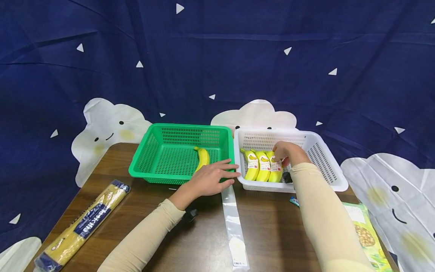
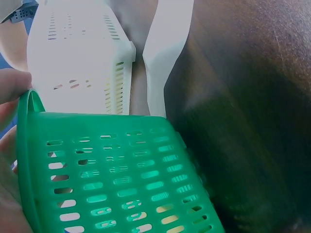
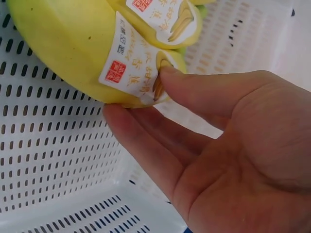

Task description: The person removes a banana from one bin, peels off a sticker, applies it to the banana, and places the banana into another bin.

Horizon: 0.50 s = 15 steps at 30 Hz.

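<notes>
Three yellow bananas with white labels lie side by side in the white basket point(image 1: 326, 166). My right hand point(image 1: 287, 152) reaches into it and pinches the rightmost labelled banana point(image 1: 275, 173), thumb on the label point(image 3: 133, 68) and fingers along its side. A single unlabelled banana point(image 1: 203, 156) lies in the green basket point(image 1: 163, 173). Over that basket's near right corner, my left hand point(image 1: 211, 178) has its fingers stretched toward the white basket's rim. In the left wrist view, its fingers point(image 2: 13, 86) sit right at the green rim.
Spaghetti in a long pack point(image 1: 85, 223) lies at the table's left. A clear strip point(image 1: 234, 226) runs toward me from between the baskets. On the right are a green bag point(image 1: 367, 234) and a small blue packet point(image 1: 294, 201). A dark patterned cloth point(image 1: 217, 56) hangs behind.
</notes>
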Motion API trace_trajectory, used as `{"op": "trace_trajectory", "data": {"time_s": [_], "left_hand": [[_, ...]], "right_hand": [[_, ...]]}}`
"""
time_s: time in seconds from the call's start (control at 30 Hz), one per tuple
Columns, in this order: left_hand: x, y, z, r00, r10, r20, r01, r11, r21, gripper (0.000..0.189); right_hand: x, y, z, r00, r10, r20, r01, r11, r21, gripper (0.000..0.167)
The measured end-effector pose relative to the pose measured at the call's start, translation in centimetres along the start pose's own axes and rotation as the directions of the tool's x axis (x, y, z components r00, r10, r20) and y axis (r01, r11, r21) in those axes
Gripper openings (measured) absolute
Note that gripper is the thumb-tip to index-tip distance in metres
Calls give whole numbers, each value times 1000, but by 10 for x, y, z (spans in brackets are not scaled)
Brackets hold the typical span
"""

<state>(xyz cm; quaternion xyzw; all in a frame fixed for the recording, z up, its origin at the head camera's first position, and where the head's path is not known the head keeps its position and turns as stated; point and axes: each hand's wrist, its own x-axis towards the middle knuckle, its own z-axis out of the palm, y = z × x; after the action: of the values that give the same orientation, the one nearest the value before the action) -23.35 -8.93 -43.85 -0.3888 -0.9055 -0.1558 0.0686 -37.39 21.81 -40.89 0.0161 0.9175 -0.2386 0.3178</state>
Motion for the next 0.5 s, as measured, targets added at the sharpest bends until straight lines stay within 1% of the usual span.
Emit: {"op": "trace_trajectory", "data": {"time_s": [0.1, 0.27, 0.33, 0.5], "left_hand": [[1, 0, 0, 1000, 2, -3, -3, 1000, -2, 37], [1, 0, 0, 1000, 1, -2, -1, 1000, -2, 37], [0, 0, 1, 1000, -2, 5, 2, 1000, 0, 37], [0, -1, 2, 1000, -4, 6, 4, 1000, -3, 37]], "right_hand": [[-5, -1, 0, 1000, 2, 14, -2, 1000, -3, 51], [-14, -3, 1, 999, 10, 37, -10, 1000, -8, 41], [-14, -1, 1, 999, 15, 46, -15, 1000, 7, 39], [-11, 3, 2, 998, -3, 65, 0, 999, 42, 42]]}}
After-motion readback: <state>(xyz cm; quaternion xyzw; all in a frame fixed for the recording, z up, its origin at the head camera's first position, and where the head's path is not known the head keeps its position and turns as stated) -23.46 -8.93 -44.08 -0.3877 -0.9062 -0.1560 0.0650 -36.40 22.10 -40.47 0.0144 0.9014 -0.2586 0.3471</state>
